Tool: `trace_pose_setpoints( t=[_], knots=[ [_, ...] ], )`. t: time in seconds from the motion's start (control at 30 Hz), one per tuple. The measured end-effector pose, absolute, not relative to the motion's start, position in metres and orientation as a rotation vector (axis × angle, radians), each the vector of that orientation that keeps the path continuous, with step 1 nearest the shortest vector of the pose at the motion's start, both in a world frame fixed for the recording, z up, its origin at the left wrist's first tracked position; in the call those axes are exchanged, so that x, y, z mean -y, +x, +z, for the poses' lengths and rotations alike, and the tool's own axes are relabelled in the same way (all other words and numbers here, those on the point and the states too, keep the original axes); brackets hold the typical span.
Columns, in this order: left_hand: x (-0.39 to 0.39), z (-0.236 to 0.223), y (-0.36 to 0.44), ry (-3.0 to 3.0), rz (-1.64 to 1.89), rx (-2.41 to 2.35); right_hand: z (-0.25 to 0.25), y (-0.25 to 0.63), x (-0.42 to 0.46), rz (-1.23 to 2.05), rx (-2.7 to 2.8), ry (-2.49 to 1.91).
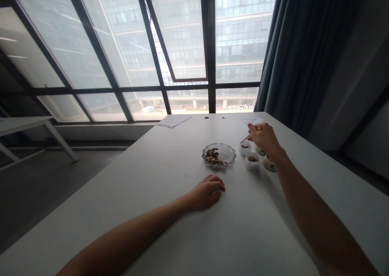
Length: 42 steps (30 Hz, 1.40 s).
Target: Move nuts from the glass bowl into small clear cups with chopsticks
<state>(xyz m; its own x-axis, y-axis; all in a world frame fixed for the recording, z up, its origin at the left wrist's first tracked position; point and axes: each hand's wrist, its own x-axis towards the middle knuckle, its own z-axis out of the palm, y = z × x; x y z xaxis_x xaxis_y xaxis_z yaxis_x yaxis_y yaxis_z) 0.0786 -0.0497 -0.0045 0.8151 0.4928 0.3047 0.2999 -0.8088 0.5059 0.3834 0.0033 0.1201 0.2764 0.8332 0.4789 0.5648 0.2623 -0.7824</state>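
My right hand (263, 138) is shut on a pair of wooden chopsticks (247, 137), whose tips point left above a small white square cup (245, 148). A second white square cup (253, 161) holds some brown food. Just behind these stand a round cream ceramic cup (269, 163) with dark lettering and a similar cup (260, 150), partly hidden by my right hand. To the left, a ribbed glass dish (223, 152) holds mixed nuts (213, 157). My left hand (208, 193) rests on the white table (182, 227), its fingers curled, nearer me than the dish and touching nothing else.
A stack of papers (174, 121) lies at the table's far edge, with a white sheet (253, 120) at the far right. Several large windows stand beyond the table, a dark curtain (298, 53) hangs right, and another white table (24, 126) stands at left.
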Motion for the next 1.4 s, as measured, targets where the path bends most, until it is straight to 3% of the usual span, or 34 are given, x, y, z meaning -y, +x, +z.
trace_pose_setpoints(
  t=[0.47, 1.4],
  knots=[
    [0.051, 0.001, 0.09, 2.556, 0.617, -0.594, 0.091, 0.334, -0.008, 0.806, 1.63, -1.218],
    [0.052, 0.002, 0.087, 2.549, 0.608, -0.588, 0.107, 0.336, -0.002, 0.666, 1.42, -1.186]
  ],
)
